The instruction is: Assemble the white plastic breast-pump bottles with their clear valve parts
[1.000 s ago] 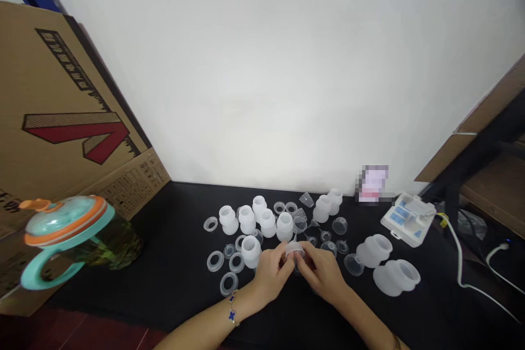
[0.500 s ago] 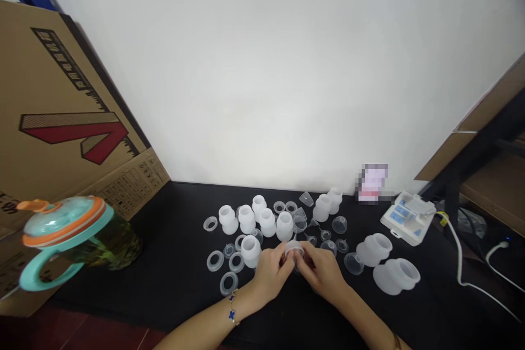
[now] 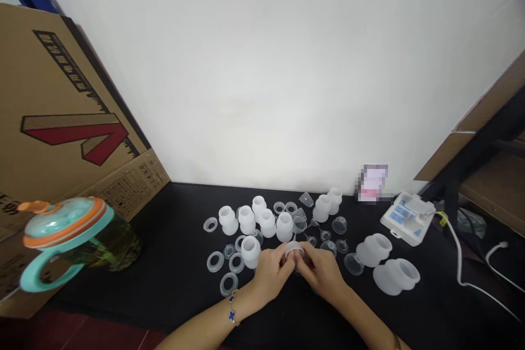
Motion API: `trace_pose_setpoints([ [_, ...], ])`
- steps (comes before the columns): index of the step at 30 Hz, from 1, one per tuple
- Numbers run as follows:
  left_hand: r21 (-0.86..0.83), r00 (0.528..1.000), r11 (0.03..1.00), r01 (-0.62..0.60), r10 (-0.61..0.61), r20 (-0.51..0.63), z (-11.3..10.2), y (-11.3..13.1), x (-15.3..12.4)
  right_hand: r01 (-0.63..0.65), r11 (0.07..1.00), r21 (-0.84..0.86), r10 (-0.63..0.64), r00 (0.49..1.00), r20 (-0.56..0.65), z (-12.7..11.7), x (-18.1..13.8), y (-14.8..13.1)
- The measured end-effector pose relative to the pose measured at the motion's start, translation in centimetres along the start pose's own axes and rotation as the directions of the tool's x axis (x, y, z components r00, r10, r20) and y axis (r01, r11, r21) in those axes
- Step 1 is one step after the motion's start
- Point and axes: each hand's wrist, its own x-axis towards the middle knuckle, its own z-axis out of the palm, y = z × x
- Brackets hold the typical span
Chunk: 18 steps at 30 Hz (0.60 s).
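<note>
Between my two hands, at the front middle of the black table, is a translucent ring-shaped cap (image 3: 294, 246). My left hand (image 3: 270, 272) is closed on its left side, thumb and fingers pinched together. From the right, my right hand (image 3: 323, 270) pinches the same cap. My fingers hide its lower part. Beside my left hand stands a white, waisted bottle-like piece (image 3: 250, 251), with several similar ones behind it. Loose translucent rings (image 3: 228, 283) lie to the left. Clear funnel-shaped pieces (image 3: 328, 247) are scattered beyond my right hand.
Two larger frosted containers (image 3: 396, 276) lie tilted at right. Behind them is a white case (image 3: 408, 217) near a white cable (image 3: 459, 251). A teal-lidded jug (image 3: 69, 229) and a large cardboard box (image 3: 77, 120) stand at left. A blurred pink item (image 3: 372, 183) leans against the wall.
</note>
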Motion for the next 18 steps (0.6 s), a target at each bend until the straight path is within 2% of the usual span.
trace_pose_setpoints([
  [18,-0.014,1.0,1.0,0.012,-0.011,0.018,0.03,0.24,-0.2,-0.036,0.999,0.018,0.034,0.997,0.064,-0.66,-0.01,0.08],
])
